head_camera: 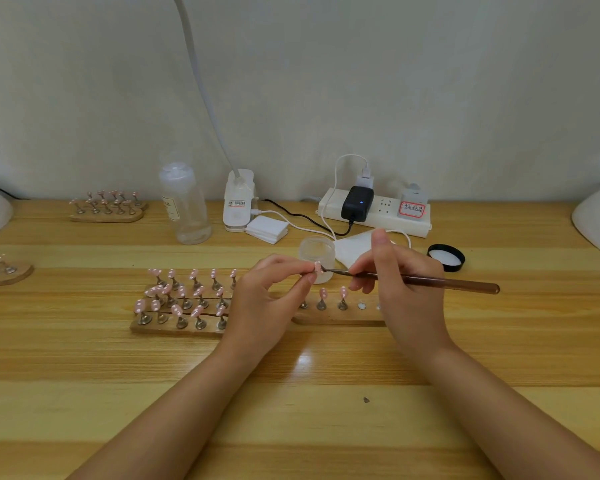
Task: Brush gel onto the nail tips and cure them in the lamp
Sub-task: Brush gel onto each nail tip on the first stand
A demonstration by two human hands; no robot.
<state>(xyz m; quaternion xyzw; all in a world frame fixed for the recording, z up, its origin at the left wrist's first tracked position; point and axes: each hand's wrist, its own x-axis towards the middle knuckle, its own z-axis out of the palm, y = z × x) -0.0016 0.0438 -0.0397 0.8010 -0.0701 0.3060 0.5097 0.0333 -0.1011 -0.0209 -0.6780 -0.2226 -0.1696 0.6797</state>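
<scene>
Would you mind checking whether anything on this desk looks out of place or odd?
Only slightly: the black round lid lies upturned, away from the open frosted gel jar, and one pink nail tip on the wooden stands leans sideways.

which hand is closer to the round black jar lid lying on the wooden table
Right. The right hand, holding the brown-handled brush, sits just left of the black lid; the left hand is farther left.
</scene>
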